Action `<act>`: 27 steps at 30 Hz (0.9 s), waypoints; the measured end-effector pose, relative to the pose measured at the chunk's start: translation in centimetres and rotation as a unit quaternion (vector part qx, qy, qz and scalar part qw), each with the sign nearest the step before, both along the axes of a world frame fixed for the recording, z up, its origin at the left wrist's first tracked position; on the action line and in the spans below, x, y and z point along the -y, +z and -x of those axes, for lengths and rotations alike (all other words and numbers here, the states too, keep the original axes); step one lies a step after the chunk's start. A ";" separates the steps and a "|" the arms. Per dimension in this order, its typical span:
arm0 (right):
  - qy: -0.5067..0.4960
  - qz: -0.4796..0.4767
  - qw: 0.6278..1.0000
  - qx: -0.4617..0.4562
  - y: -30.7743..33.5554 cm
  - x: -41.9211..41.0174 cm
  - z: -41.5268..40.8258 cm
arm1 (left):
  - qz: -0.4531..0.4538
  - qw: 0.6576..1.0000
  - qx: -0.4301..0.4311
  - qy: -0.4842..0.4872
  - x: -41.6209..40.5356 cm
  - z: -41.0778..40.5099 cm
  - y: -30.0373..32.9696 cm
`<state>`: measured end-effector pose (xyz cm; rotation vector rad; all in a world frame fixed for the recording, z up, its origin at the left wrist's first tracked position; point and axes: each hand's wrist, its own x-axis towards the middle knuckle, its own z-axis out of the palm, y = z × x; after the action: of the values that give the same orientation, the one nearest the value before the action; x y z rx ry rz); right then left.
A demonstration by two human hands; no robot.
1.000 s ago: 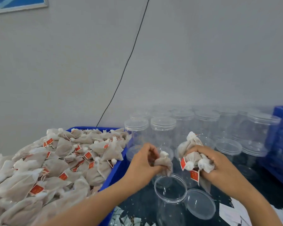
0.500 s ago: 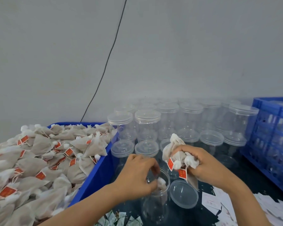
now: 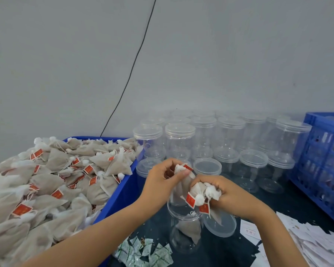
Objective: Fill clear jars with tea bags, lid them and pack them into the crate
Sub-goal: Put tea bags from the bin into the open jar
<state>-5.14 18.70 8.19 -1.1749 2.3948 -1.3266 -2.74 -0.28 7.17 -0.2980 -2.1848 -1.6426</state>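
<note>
An open clear jar (image 3: 184, 233) stands on the dark table in front of me, one tea bag lying inside it. Its lid (image 3: 220, 227) rests flat just to its right. Above the jar's mouth my left hand (image 3: 162, 182) pinches a single tea bag (image 3: 181, 170) with a red tag. My right hand (image 3: 222, 193) is closed on a bunch of tea bags (image 3: 201, 195), right beside the left. A blue tray (image 3: 121, 191) heaped with tea bags (image 3: 52, 187) fills the left side. The blue crate (image 3: 324, 164) stands at the right.
Several lidded clear jars (image 3: 204, 139) stand in rows against the wall behind my hands. Small green-white sachets (image 3: 145, 253) lie by the near edge. White paper slips (image 3: 316, 245) are scattered at the lower right. A black cable (image 3: 131, 72) runs down the wall.
My left hand dropped a tea bag into the open jar, then rose and took another bag from the bunch in my right hand. The view tilted down and right.
</note>
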 end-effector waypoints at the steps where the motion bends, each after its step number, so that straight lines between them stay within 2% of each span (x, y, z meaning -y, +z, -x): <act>1: -0.013 0.006 1.000 -0.001 0.1 -0.2 0.0 | -0.012 1.000 -0.004 0.014 0.2 0.1 0.0; 5: -0.111 0.063 0.992 -0.009 0.0 -0.8 0.7 | -0.034 0.999 -0.011 0.017 0.5 0.1 0.1; 7: -0.146 0.100 0.984 0.009 -0.1 -0.9 1.1 | -0.010 1.000 0.003 -0.005 0.5 0.1 0.0; 9: -0.166 0.122 0.978 0.032 -0.1 -1.1 1.2 | 0.077 0.996 0.005 -0.038 0.7 0.0 -0.1; 11: -0.155 0.133 0.977 0.057 0.0 -1.3 1.2 | 0.209 0.976 -0.020 -0.056 1.1 0.0 -0.3; 13: -0.146 0.143 0.975 0.083 0.1 -1.3 1.2 | 0.333 0.941 -0.039 -0.053 1.5 -0.1 -0.5; 15: -0.162 0.147 0.971 0.096 0.0 -1.2 1.3 | 0.458 0.886 -0.047 -0.047 1.6 -0.1 -0.8; 16: -0.174 0.148 0.968 0.102 0.0 -1.1 1.3 | 0.497 0.865 -0.048 -0.048 1.5 -0.2 -1.0; 17: -0.186 0.148 0.965 0.108 -0.1 -0.9 1.4 | 0.501 0.862 -0.053 -0.048 1.4 -0.2 -1.2; 18: -0.198 0.145 0.963 0.111 -0.1 -0.8 1.4 | 0.470 0.880 -0.055 -0.041 1.2 -0.2 -1.3; 19: -0.210 0.140 0.961 0.111 -0.1 -0.7 1.4 | 0.407 0.912 -0.050 -0.025 1.1 -0.3 -1.3; 21: -0.231 0.131 0.958 0.105 -0.2 -0.4 1.2 | 0.221 0.975 -0.019 -0.009 0.9 -0.4 -0.7; 22: -0.237 0.130 0.957 0.102 -0.2 -0.2 1.1 | 0.131 0.991 0.002 -0.031 0.9 -0.4 -0.4; 24: -0.229 0.135 0.959 0.099 -0.2 0.3 0.8 | 0.054 0.995 0.025 -0.081 0.8 -0.3 -0.1; 27: -0.184 0.133 0.968 0.104 0.0 1.3 0.2 | 0.058 0.991 0.030 -0.119 0.4 -0.5 -0.2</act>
<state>-5.33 17.39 8.22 -0.6096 2.4097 -1.8278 -2.21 -0.68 7.01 -0.5690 -2.3722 -1.6661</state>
